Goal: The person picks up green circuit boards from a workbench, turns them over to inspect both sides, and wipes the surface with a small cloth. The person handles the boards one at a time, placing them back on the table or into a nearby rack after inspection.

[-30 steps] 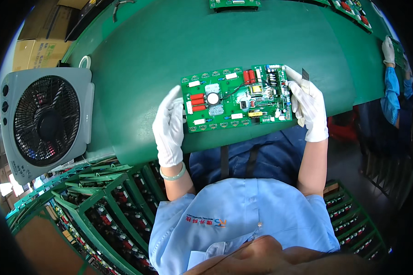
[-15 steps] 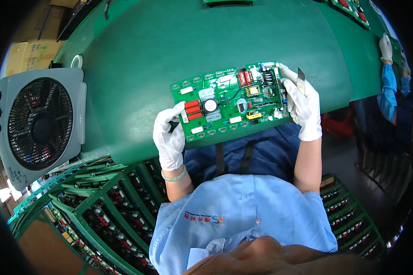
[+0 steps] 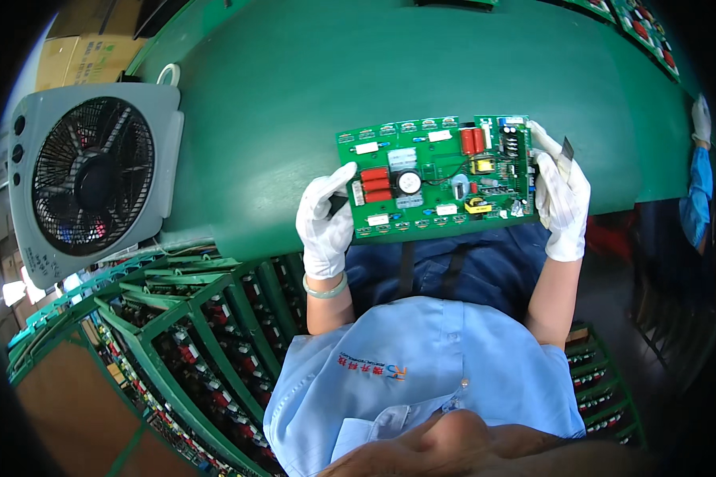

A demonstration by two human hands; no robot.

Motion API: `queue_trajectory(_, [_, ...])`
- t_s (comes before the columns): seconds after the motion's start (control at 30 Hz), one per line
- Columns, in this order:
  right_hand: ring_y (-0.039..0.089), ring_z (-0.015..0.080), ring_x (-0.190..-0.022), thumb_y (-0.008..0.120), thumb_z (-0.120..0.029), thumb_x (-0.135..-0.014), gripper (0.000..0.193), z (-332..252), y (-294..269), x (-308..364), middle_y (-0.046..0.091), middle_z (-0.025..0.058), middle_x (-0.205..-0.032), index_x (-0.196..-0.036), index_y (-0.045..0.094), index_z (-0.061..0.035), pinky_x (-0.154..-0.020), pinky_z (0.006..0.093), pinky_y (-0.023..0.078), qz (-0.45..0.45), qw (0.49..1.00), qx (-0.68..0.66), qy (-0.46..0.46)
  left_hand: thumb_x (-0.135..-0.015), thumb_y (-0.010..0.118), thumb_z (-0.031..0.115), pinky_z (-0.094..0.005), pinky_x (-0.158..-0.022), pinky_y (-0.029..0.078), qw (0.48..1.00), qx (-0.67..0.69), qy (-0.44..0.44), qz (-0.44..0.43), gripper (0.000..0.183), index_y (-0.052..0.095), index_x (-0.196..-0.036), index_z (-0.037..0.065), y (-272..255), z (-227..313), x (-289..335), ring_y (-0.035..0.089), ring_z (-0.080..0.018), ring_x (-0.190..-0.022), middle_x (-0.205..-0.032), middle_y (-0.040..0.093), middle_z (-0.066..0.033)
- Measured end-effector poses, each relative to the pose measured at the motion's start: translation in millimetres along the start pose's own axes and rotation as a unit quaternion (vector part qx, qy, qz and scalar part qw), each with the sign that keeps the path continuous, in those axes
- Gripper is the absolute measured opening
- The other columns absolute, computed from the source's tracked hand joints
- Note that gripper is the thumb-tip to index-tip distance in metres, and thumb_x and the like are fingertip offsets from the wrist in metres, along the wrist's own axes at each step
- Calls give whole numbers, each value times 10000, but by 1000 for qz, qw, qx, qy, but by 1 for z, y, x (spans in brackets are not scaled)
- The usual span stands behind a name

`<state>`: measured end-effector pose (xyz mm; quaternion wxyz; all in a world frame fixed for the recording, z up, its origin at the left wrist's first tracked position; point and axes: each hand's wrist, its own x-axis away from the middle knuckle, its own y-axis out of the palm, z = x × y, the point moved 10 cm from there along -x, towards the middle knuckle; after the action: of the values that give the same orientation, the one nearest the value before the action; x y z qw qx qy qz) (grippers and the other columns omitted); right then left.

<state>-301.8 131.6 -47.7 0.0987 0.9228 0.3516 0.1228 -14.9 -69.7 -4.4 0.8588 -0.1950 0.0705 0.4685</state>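
Note:
A green circuit board is held up over the near edge of the table, its component side facing up. Red, yellow and white parts and a round white-topped part sit on it. In a white glove, my left hand grips the board's left end, thumb on top beside the red parts. My right hand, also gloved, is closed at the right end. A thin grey blade-like piece sticks up from between its fingers; the rest of that piece is hidden.
A grey box fan stands at the left, with cardboard boxes behind it. Green racks of boards flank me at lower left and right. More boards lie far right, near another person's blue sleeve.
The whole view has shifted and turned slightly, so the board appears farther right and more level. Both hands keep their hold on it. The other person's board has left the view.

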Motion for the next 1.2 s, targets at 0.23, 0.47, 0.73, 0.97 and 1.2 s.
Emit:
queue_trajectory(0.23, [572, 142, -1147, 498, -1, -1000, 383, -3, 3, 1, 556, 183, -1365, -1359, 483, 133, -956, 214, 440, -32, 998, -17, -43, -751, 749, -45, -277, -811, 490, 999, 54, -10, -2, 551, 601, -1282, -46, 0, -4, 1, 605, -139, -858, -963, 653, -67])
queue_trajectory(0.47, [567, 126, -1129, 507, -11, -1001, 393, 5, -1, -1, 546, 168, -1379, -1370, 480, 120, -957, 222, 439, -37, 999, -2, -29, -746, 765, -35, -288, -824, 501, 999, 30, -8, -12, 599, 573, -1313, -64, -1, -4, 0, 616, -141, -851, -955, 668, -79])
queue_trajectory(0.73, [588, 100, -1063, 532, -26, -991, 404, 4, -5, 1, 561, 161, -1368, -1366, 487, 117, -888, 198, 463, -27, 999, 44, 0, -744, 748, -48, -285, -822, 496, 1000, 20, -13, -9, 590, 581, -1310, -55, -3, -6, 1, 609, -141, -859, -957, 658, -74])
queue_trajectory(0.97, [547, -15, -712, 536, -31, -984, 386, -6, -1, 3, 619, 136, -1292, -1346, 517, 101, -508, 113, 333, -23, 998, 2, -65, -733, 716, -106, -275, -809, 492, 1000, -10, 12, 25, 548, 626, -1268, -28, -4, -3, 2, 610, -148, -863, -965, 644, -69])
queue_trajectory(1.2, [453, -27, -548, 546, -13, -971, 373, -3, -8, 7, 684, 102, -1099, -1327, 538, 99, -456, 127, 293, -28, 999, -36, -11, -787, 741, -60, -263, -815, 474, 995, -95, 21, 33, 504, 624, -1276, -17, -6, 0, 2, 603, -119, -883, -1016, 663, -50])
